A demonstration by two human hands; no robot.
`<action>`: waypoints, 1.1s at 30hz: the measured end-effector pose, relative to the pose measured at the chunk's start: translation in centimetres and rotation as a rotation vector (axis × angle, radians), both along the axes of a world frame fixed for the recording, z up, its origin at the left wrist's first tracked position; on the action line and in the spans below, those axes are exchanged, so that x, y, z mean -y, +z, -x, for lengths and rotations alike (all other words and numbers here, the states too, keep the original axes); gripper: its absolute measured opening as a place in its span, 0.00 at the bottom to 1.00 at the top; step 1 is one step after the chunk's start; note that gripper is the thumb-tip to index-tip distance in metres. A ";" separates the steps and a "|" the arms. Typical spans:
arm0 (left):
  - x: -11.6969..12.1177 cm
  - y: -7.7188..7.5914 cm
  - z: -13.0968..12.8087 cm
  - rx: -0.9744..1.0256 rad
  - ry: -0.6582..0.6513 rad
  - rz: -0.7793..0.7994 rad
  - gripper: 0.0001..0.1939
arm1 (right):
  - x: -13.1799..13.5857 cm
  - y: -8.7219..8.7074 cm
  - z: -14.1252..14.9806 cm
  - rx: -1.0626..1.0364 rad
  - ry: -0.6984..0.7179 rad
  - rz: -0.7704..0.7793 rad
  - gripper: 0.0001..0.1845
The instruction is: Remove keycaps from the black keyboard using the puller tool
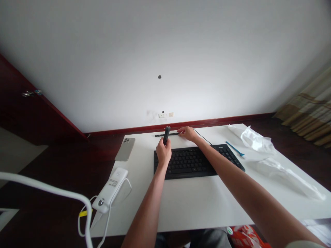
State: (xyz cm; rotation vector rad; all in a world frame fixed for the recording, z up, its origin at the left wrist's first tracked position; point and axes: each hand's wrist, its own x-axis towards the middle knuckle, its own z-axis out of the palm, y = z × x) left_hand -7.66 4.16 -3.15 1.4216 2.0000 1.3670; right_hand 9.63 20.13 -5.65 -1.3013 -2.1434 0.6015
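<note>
A black keyboard lies on the white table, its right part crossed by my right forearm. My left hand, above the keyboard's left end, is closed around a short black stick-like object. That object stands nearly upright, with a lighter tip; its kind is unclear. Behind the keyboard, my right hand has its fingers together at the right end of a thin black strip, which lies flat on the table. A black cable runs from the keyboard's back edge toward my right hand.
A phone and a white power device with cords lie on the left of the table. To the right are a blue brush-like tool and crumpled clear plastic bags. A white curved tube crosses the lower left.
</note>
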 end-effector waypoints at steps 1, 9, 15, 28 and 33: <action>0.0 0.0 0.0 0.002 -0.002 -0.003 0.13 | 0.0 0.0 0.0 -0.004 0.005 0.002 0.14; 0.2 0.2 0.1 0.023 -0.014 -0.021 0.14 | 1.6 1.4 -1.3 -0.066 0.035 0.004 0.13; 0.9 0.8 -1.0 -0.104 -0.075 -0.050 0.07 | 8.3 4.0 -4.5 -0.225 0.122 0.091 0.17; 3.3 0.8 -4.6 -0.517 -0.393 0.105 0.13 | 15.0 2.2 -5.1 -0.623 0.298 0.332 0.22; 3.4 0.7 -4.8 -0.601 -0.408 0.185 0.11 | 16.0 3.0 -5.2 -0.533 0.218 0.194 0.16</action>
